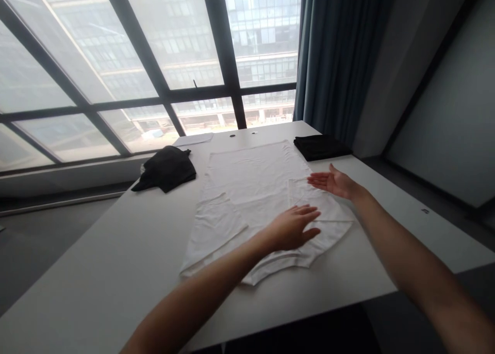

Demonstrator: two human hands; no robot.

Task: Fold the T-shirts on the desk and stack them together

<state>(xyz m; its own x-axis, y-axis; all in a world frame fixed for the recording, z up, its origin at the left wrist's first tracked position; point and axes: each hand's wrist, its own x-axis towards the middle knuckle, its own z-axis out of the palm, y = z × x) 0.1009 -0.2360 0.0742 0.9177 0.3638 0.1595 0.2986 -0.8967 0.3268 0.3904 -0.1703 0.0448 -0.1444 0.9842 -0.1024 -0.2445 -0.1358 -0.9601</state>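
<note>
A white T-shirt (251, 173) lies spread on the table, its collar end toward me and its sleeves folded inward over the body. My left hand (296, 227) is over the right half of the shirt near the collar, palm down with fingers apart. Farther out, my right hand (330, 182) is at the shirt's right edge beside the folded sleeve, fingers stretched out and palm turned inward. Neither hand grips the cloth. Whether the left palm presses on the fabric I cannot tell.
The white table (127, 251) runs toward the window. A crumpled black cloth (168, 168) lies left of the shirt, a folded black cloth (320, 146) at the back right. Behind it hangs a blue curtain (336, 54). A flat white item (195, 139) lies at the far left edge.
</note>
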